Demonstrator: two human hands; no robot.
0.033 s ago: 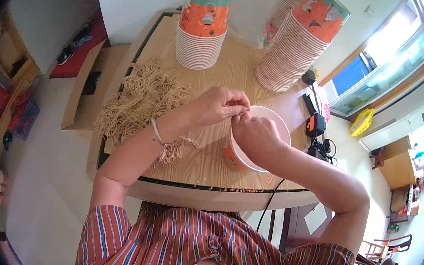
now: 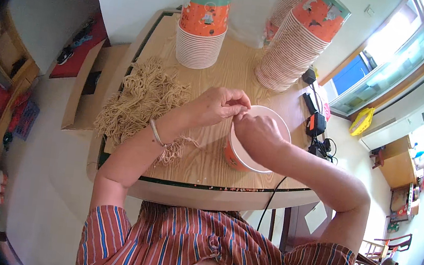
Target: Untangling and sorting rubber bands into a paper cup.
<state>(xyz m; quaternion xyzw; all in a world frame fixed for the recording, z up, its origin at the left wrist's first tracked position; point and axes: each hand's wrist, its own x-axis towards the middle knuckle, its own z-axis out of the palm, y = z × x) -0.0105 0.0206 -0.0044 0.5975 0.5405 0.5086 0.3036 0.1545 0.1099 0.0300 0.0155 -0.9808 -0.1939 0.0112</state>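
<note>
– So, what are the hands doing at this table (image 2: 207,164)?

– Basically they meet at the left rim of the tub (image 2: 236,160), fingertips right up against each other. The left hand (image 2: 220,105) comes in from the left, thumb and forefinger tips together. The right hand (image 2: 259,133) is over the tub's opening, fingers curled in tight.

– Pinching something?

– Honestly can't tell, whatever might be between the tips is too small or hidden.

– And the tub sits where?

– Near side of the table, right of the middle, upright, partly covered by the right hand and forearm.

– What's that tangle?

– Beige yarn (image 2: 146,91), a big loose heap on the left, some strands poking out on the near side of the left forearm, by the bangle (image 2: 157,132).

– Anything farther back?

– Yeah, a left stack (image 2: 203,21) and a taller right stack (image 2: 300,46) of upside-down tubs, orange and green on top. Black adapter (image 2: 316,124) at the right edge, too.
</note>
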